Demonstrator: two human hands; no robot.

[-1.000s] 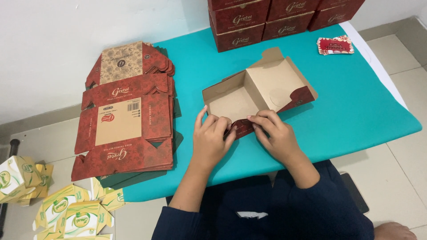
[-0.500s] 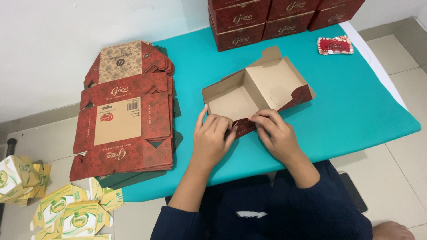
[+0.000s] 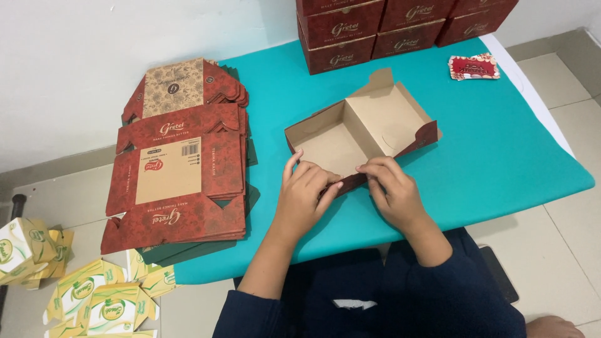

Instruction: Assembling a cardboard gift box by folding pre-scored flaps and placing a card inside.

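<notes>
A half-folded cardboard box (image 3: 360, 128), dark red outside and plain brown inside, lies open on the teal table (image 3: 494, 156) with its lid flap tilted back to the right. My left hand (image 3: 305, 194) presses on the box's near wall, fingers reaching over its edge. My right hand (image 3: 391, 188) pinches the same near wall just to the right, thumb and fingertips on the folded flap. The two hands almost touch at the box's near corner.
A stack of flat unfolded red box blanks (image 3: 178, 166) lies at the table's left end. Finished red boxes (image 3: 400, 25) are stacked along the far edge. A small red packet (image 3: 474, 66) lies far right. Yellow-green cartons (image 3: 94, 300) sit on the floor at left.
The hands have barely shifted; the fingers of both keep working the box's near wall, and the box has stayed in place.
</notes>
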